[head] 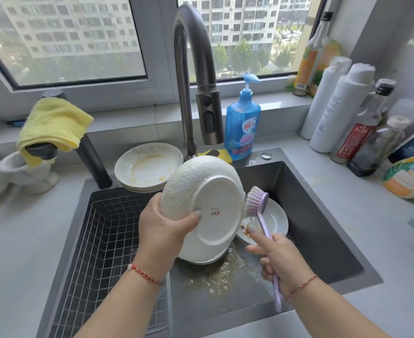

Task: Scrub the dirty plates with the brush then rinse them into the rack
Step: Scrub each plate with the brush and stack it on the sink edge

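Sink (310,203) – faucet (191,69), soap bottle (242,123) behind plate (201,203)

- One head-worn view only, so no second view shares the scene.
- It looks forward and steeply down into the sink (306,191), close above it.
- Both forearms enter from the bottom edge.
- The faucet (191,69) rises at the centre, with the window (79,40) across the top.
- The wide angle bends the tabletop (18,228) at both sides.
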`<move>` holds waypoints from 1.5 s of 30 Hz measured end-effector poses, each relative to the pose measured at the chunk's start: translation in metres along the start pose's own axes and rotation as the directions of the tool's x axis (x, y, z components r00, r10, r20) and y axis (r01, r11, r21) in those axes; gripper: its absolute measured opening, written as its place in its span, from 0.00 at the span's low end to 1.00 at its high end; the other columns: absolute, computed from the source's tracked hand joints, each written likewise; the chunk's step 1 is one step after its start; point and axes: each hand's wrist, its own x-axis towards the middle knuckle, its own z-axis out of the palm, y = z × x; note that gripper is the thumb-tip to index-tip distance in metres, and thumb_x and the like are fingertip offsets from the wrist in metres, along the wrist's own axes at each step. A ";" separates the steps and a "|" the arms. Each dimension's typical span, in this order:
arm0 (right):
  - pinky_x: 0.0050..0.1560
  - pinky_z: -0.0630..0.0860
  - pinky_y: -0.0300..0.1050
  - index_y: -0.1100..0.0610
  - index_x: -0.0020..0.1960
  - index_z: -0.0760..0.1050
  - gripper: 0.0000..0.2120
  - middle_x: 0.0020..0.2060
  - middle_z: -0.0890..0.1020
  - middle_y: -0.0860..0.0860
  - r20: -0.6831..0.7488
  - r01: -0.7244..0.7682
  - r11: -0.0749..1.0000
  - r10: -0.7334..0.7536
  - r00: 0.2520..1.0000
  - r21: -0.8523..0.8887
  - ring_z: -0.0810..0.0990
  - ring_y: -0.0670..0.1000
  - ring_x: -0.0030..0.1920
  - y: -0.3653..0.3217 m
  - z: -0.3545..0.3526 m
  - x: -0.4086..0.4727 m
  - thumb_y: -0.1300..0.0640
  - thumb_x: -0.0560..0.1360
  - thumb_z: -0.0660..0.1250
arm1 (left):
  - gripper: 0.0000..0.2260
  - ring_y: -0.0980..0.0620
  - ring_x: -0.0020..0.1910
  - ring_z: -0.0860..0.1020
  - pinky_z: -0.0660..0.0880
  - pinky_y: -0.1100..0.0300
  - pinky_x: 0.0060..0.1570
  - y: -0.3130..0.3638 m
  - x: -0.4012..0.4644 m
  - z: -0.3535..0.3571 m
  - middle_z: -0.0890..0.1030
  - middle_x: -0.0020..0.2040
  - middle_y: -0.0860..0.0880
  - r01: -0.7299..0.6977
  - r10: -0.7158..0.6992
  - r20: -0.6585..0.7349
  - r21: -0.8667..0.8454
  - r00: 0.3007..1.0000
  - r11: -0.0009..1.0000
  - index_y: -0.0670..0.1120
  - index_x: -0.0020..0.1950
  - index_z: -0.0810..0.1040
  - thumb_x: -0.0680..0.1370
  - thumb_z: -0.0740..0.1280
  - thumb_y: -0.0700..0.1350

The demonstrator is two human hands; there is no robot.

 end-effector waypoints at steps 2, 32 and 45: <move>0.21 0.62 0.36 0.60 0.49 0.69 0.22 0.44 0.81 0.59 0.002 0.028 0.998 -0.028 1.000 0.047 0.60 0.43 0.19 0.000 0.008 0.000 0.45 0.68 0.73 | 0.26 0.53 0.44 0.84 0.81 0.60 0.40 -0.001 -0.003 0.004 0.86 0.44 0.51 0.020 -0.020 -0.002 -0.123 1.000 0.992 0.48 0.50 0.79 0.56 0.83 0.43; 0.33 0.76 0.36 0.49 0.55 0.73 0.20 0.44 0.79 0.44 0.184 0.500 0.590 -0.513 0.838 -0.634 0.79 0.44 0.40 -0.061 -0.022 0.014 0.53 0.67 0.77 | 0.17 0.53 0.42 0.81 0.80 0.55 0.43 0.018 0.008 0.001 0.82 0.41 0.51 -0.157 -0.016 0.346 0.467 0.938 0.870 0.48 0.45 0.79 0.62 0.82 0.45; 0.25 0.69 0.41 0.37 0.54 0.75 0.13 0.27 0.69 0.51 0.019 0.335 0.837 -0.363 0.932 -0.434 0.65 0.48 0.26 -0.024 -0.014 -0.023 0.54 0.80 0.57 | 0.17 0.59 0.36 0.77 0.73 0.67 0.33 0.002 -0.005 -0.004 0.79 0.37 0.53 -0.132 0.045 0.174 0.528 0.984 0.839 0.49 0.39 0.74 0.63 0.81 0.44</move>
